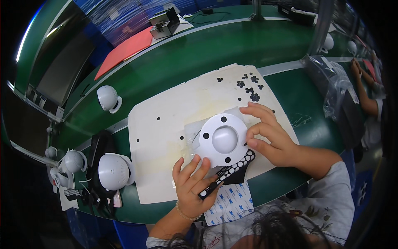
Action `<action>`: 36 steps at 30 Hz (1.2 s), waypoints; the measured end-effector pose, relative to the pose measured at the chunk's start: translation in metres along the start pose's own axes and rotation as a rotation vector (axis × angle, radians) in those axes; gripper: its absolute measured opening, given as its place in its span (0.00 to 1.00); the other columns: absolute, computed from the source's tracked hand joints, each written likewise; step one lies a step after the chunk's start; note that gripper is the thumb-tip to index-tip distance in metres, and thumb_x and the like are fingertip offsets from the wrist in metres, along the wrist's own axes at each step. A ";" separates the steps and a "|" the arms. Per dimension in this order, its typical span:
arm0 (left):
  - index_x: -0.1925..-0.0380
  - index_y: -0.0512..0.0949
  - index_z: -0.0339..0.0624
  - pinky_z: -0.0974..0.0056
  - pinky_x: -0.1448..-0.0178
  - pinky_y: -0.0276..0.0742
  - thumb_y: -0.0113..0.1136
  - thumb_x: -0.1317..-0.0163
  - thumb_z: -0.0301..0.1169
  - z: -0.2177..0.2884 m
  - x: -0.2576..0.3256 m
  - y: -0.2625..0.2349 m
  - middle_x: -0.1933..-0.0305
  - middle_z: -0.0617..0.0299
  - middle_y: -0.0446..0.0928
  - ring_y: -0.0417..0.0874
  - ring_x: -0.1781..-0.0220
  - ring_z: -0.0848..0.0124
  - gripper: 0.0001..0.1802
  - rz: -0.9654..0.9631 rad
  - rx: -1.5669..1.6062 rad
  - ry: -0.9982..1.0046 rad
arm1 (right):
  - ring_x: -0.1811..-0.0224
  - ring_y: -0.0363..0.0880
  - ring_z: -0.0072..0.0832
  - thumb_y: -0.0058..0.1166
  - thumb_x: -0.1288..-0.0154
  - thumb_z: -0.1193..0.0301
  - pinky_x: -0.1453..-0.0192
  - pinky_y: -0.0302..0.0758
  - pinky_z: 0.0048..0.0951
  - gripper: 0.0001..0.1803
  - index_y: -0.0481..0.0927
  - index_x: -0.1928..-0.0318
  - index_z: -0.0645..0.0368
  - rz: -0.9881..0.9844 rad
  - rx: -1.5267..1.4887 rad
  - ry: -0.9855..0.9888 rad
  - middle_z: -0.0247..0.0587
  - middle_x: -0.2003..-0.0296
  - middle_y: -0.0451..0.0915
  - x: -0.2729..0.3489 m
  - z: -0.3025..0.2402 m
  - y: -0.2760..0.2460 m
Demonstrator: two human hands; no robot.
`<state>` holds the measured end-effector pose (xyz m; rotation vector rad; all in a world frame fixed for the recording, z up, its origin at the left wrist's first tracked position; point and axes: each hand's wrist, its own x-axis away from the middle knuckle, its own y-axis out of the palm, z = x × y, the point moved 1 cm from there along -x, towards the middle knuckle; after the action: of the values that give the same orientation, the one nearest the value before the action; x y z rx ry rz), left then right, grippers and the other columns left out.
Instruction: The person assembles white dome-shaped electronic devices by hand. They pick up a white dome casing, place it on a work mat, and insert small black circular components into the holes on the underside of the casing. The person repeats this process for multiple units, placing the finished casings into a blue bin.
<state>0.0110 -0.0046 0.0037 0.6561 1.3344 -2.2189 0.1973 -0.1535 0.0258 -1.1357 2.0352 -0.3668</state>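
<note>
A white round base (212,154) with a domed centre lies in front of me on a clear plastic bag. Three black round pads show on its ring, one of them on the left side (206,135). My right hand (269,139) is at the ring's right side, thumb and forefinger pinched at another small black pad (246,144), partly hidden. My left hand (195,180) grips a black strip with rows of white round holes (232,169), and its fingertips are close to the base's lower left edge. Beneath the strip is a white sheet with blue print (232,201).
A pale cardboard sheet (161,178) covers the green bench, with loose black pads and clusters (255,97) at its far right. White rounded devices (114,172) stand at the left, another (108,98) farther back. A dark bin with plastic wrap (331,91) is at right, near a person's arm (365,93).
</note>
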 end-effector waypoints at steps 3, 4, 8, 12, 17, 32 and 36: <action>0.73 0.76 0.42 0.45 0.39 0.54 0.67 0.62 0.26 0.003 -0.001 -0.003 0.48 0.53 0.72 0.67 0.40 0.55 0.13 -0.044 -0.033 0.008 | 0.35 0.47 0.49 0.48 0.39 0.68 0.35 0.44 0.46 0.05 0.72 0.68 0.55 -0.028 -0.016 0.015 0.50 0.41 0.59 -0.002 0.001 0.001; 0.73 0.76 0.42 0.45 0.39 0.54 0.67 0.62 0.26 0.003 -0.001 -0.004 0.48 0.53 0.72 0.67 0.40 0.55 0.13 -0.042 -0.029 0.006 | 0.35 0.47 0.49 0.48 0.39 0.67 0.35 0.44 0.46 0.05 0.72 0.68 0.55 -0.034 -0.015 0.018 0.50 0.41 0.59 -0.002 0.000 0.001; 0.73 0.77 0.42 0.45 0.38 0.53 0.66 0.62 0.26 0.004 -0.001 -0.004 0.47 0.53 0.72 0.66 0.40 0.55 0.12 -0.048 -0.023 -0.007 | 0.37 0.51 0.46 0.49 0.40 0.68 0.37 0.49 0.43 0.06 0.73 0.67 0.57 -0.015 0.024 -0.002 0.46 0.44 0.63 -0.002 0.001 0.002; 0.74 0.77 0.41 0.45 0.38 0.53 0.66 0.62 0.25 0.003 0.001 -0.004 0.47 0.53 0.71 0.66 0.40 0.55 0.12 -0.042 -0.022 -0.007 | 0.38 0.54 0.45 0.51 0.43 0.68 0.39 0.51 0.42 0.05 0.75 0.67 0.55 0.003 0.142 -0.072 0.44 0.45 0.65 -0.001 -0.001 0.002; 0.73 0.78 0.41 0.46 0.38 0.53 0.66 0.63 0.25 0.004 0.000 -0.004 0.47 0.54 0.71 0.66 0.40 0.55 0.12 -0.042 -0.023 -0.010 | 0.41 0.59 0.43 0.55 0.47 0.67 0.43 0.54 0.41 0.08 0.77 0.65 0.52 0.060 0.415 -0.283 0.42 0.48 0.68 0.005 0.005 -0.002; 0.66 0.76 0.42 0.45 0.38 0.49 0.59 0.63 0.24 -0.010 0.003 -0.006 0.42 0.55 0.68 0.64 0.38 0.56 0.17 -0.037 0.180 0.122 | 0.64 0.73 0.19 0.49 0.40 0.65 0.63 0.71 0.21 0.14 0.73 0.58 0.62 0.179 -0.965 0.521 0.34 0.66 0.75 -0.023 0.055 -0.002; 0.67 0.74 0.38 0.51 0.45 0.61 0.56 0.64 0.22 -0.012 0.013 -0.005 0.44 0.52 0.69 0.69 0.44 0.56 0.17 0.024 0.262 0.171 | 0.64 0.75 0.24 0.46 0.38 0.66 0.60 0.71 0.25 0.14 0.73 0.57 0.61 0.264 -0.417 0.450 0.36 0.65 0.76 -0.076 0.116 -0.034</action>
<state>-0.0003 0.0063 -0.0063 0.9703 1.1137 -2.3856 0.3274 -0.0975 0.0043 -1.0673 2.7150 -0.0634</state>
